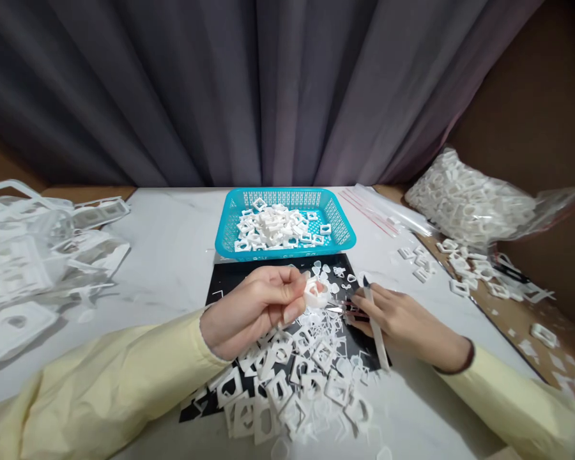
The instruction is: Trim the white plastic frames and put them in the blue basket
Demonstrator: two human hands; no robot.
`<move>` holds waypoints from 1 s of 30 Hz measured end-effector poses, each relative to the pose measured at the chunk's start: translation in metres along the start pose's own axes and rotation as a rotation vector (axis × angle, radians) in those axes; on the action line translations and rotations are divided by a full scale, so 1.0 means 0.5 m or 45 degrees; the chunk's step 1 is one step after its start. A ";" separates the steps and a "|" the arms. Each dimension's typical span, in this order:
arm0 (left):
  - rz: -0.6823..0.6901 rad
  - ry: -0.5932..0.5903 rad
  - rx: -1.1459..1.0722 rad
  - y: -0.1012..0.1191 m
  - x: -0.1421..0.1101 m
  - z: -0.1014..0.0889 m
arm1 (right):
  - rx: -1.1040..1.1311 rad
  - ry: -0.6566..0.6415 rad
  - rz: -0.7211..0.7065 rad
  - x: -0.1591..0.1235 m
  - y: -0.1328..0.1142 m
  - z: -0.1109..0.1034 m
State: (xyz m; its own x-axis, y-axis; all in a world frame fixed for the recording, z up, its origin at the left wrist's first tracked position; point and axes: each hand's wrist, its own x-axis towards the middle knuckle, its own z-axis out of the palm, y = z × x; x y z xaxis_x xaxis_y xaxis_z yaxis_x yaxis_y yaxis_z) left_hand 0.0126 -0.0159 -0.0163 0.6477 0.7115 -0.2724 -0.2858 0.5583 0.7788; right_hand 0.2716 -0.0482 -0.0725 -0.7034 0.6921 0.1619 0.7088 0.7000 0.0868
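Note:
My left hand (261, 300) pinches a small white frame-like piece (316, 292) with an opening in it, between thumb and fingers, above the black mat (216, 276). My right hand (402, 316) is closed around a pair of metal tweezers (349, 311), whose tips reach close to that piece; whether they touch it I cannot tell. A slim white stick (377, 329) with a dark pointed tip also lies across the right fingers. Below both hands, white cut-out frames (292, 412) and thin offcuts (316, 326) are heaped over the mat and the table.
Behind the mat stands a blue perforated basket (225, 243) holding many white frames. A full clear bag (469, 198), flat plastic bags (393, 214) and loose frames (414, 262) lie at the right. White sheets with cut-outs (23, 268) pile up at the left. A grey curtain (287, 96) hangs behind.

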 end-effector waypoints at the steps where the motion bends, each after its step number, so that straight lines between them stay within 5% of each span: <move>1: -0.011 -0.003 -0.005 0.001 -0.002 0.003 | 0.005 -0.023 -0.013 0.001 -0.003 0.005; 10: 0.014 -0.048 0.060 0.012 -0.015 0.004 | 0.180 -0.020 0.045 0.009 -0.002 0.021; 16: 0.089 -0.102 0.111 0.009 -0.015 -0.005 | 0.531 0.307 0.277 0.014 0.006 -0.021; 22: 0.186 -0.150 0.119 0.005 -0.009 -0.005 | 0.720 0.641 0.457 0.033 -0.061 -0.121; 30: 0.289 -0.211 0.147 0.003 -0.018 -0.001 | 0.492 0.832 0.394 0.046 -0.124 -0.144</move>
State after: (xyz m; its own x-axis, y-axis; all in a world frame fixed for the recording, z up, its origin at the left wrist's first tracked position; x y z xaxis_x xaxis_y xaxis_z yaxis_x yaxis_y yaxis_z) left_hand 0.0061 -0.0213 -0.0127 0.6856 0.7280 0.0049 -0.3606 0.3338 0.8710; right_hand 0.2153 -0.0883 -0.0032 -0.2211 0.7052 0.6737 0.7135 0.5879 -0.3812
